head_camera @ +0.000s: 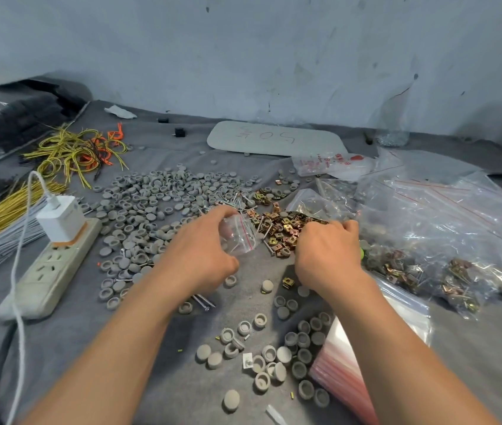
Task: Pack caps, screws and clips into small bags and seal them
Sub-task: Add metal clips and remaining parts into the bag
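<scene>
My left hand grips a small clear zip bag with a red seal line, its mouth turned toward the pile of brass-coloured clips and screws. My right hand lies on that pile with its fingers curled down into the clips; what the fingertips hold is hidden. Grey round caps spread in a wide heap to the left and behind. More caps lie loose between my forearms. A stack of empty small zip bags sits under my right forearm.
A power strip with a white charger and cord lies at the left. Yellow and orange wires lie behind it. Filled clear bags pile up at the right. A grey board rests near the wall.
</scene>
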Demonstrator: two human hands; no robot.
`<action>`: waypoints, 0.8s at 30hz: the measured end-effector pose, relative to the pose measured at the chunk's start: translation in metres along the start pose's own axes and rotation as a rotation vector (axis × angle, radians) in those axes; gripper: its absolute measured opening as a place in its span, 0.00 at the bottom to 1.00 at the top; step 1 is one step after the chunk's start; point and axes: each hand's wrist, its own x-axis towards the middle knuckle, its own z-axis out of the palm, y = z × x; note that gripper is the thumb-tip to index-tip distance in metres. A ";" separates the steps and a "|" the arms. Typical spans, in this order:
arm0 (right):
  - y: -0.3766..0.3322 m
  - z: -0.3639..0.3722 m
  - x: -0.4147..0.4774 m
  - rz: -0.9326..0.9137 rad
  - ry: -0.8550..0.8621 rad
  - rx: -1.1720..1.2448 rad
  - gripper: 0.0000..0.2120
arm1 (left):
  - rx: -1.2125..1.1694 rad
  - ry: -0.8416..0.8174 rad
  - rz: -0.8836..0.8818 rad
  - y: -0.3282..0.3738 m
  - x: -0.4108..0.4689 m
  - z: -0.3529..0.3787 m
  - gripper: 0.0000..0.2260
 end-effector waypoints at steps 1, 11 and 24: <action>0.001 0.000 0.000 -0.015 -0.005 -0.009 0.12 | -0.004 0.004 0.005 -0.001 0.000 0.000 0.35; 0.015 -0.007 -0.014 -0.091 -0.097 1.379 0.11 | -0.001 0.010 0.039 -0.005 0.004 0.003 0.33; 0.002 -0.002 -0.019 -0.170 0.088 0.945 0.11 | -0.015 -0.051 0.089 0.002 -0.002 0.002 0.33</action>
